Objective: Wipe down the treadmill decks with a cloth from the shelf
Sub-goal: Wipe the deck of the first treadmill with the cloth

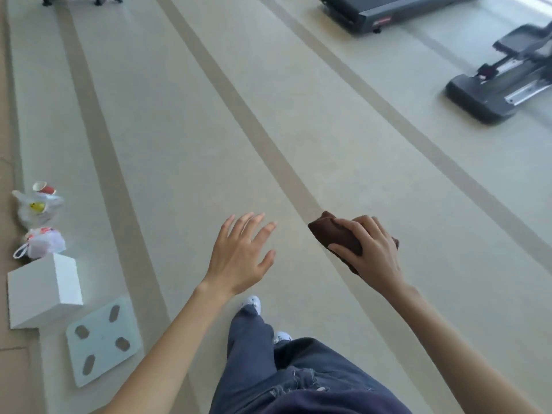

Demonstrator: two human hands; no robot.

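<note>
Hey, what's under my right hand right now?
A brown cloth, which the right hand grips; one corner pokes out in front. The rest is covered by the hand, so its full shape cannot be seen.

Much of the brown cloth [331,234] lies hidden under the right grip [372,249], and the underside of that grip cannot be seen. Far ahead of it, the treadmill [400,10] is cut off by the top edge, its red label too small to read. Ahead and to the right, a second machine [504,85] runs off the right edge, blurred.
</note>
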